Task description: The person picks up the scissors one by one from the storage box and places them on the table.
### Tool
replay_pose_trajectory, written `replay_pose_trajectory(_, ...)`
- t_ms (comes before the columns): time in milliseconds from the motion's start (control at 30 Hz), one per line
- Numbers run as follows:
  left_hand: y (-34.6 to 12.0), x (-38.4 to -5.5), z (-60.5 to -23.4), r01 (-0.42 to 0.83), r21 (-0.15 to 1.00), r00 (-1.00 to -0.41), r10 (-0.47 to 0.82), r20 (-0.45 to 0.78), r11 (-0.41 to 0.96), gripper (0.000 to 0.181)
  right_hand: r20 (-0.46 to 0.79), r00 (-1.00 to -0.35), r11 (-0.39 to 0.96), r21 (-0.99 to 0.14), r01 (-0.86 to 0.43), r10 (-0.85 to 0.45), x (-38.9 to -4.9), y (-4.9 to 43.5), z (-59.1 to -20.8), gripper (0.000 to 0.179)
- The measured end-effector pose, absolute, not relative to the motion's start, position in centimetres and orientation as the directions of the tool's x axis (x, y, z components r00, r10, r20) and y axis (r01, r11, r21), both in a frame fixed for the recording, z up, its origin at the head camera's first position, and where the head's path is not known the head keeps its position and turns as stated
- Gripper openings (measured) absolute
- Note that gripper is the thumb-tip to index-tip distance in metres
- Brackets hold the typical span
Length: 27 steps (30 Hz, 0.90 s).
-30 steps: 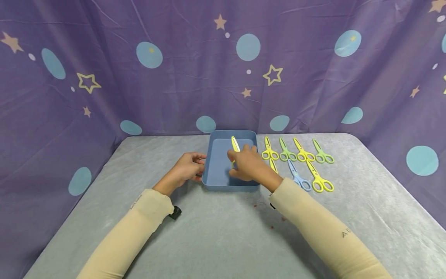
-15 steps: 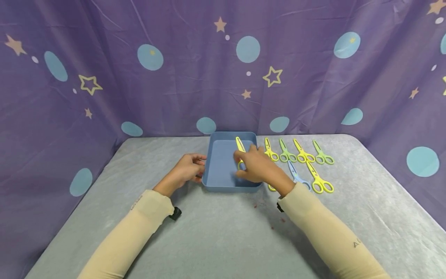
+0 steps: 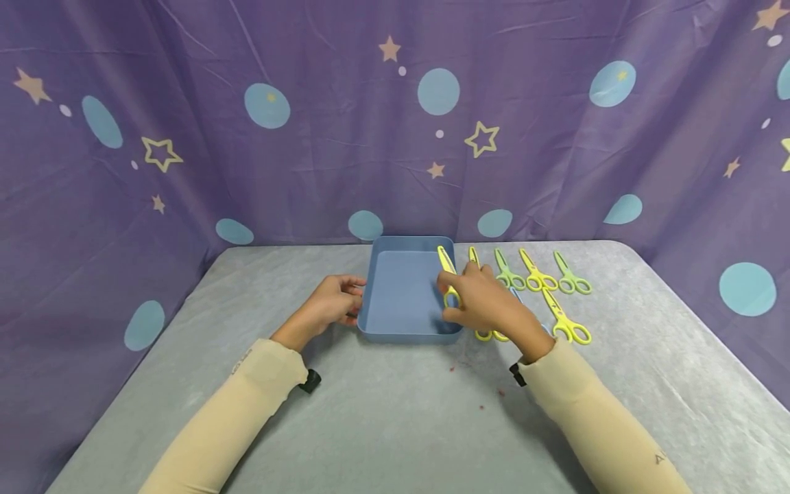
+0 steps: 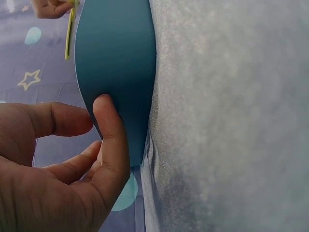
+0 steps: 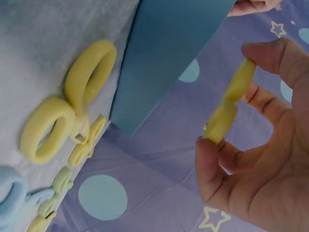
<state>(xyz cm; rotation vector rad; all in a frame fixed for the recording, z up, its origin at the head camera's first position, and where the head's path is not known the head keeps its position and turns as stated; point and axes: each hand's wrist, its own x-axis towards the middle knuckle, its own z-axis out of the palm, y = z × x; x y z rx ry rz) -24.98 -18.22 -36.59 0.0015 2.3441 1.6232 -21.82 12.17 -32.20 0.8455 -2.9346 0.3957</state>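
Note:
My right hand [image 3: 484,298] pinches a pair of yellow scissors [image 3: 446,259] by the handles, above the right wall of the blue tray [image 3: 404,338]. The blades point away from me. In the right wrist view the thumb and fingertips grip the edges of the yellow finger loops [image 5: 239,82]. My left hand [image 3: 330,300] is at the tray's left side. The left wrist view has its fingertips touching the outer wall [image 4: 120,53] and rim. Right of the tray, yellow scissors [image 3: 564,319] and green scissors [image 3: 570,278] lie in two rows; my right hand partly hides some.
A grey cloth [image 3: 370,412] covers the table. Blue scissors [image 5: 9,188] lie among the others, near yellow scissors [image 5: 46,130] below my right hand. A purple curtain [image 3: 345,158] with stars and dots hangs behind the table.
My right hand has moved right with the yellow scissors, from over the tray's middle to its right wall. It now covers more of the scissors lying there. My left hand stays put.

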Motion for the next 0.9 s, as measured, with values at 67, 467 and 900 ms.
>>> replay_pose_trajectory(67,-18.2,-24.9,-36.5,-0.165,0.916,-0.958,0.160,-0.237,0.365,0.055,0.134,-0.845,0.813,-0.231,-0.535,-0.518,-21.7,12.6,-32.1,0.027)
replay_pose_trajectory(467,-18.2,-24.9,-36.4,-0.165,0.917,-0.957,0.165,-0.238,0.364,0.055,0.154,-0.866,0.838,-0.222,-0.499,-0.475,-21.7,16.6,-32.4,0.029)
replay_pose_trajectory(900,-18.3,-25.0,-36.6,-0.162,0.913,-0.958,0.164,-0.237,0.373,0.054,0.122,-0.885,0.866,-0.184,-0.464,-0.449,-21.4,20.6,-32.8,0.026)
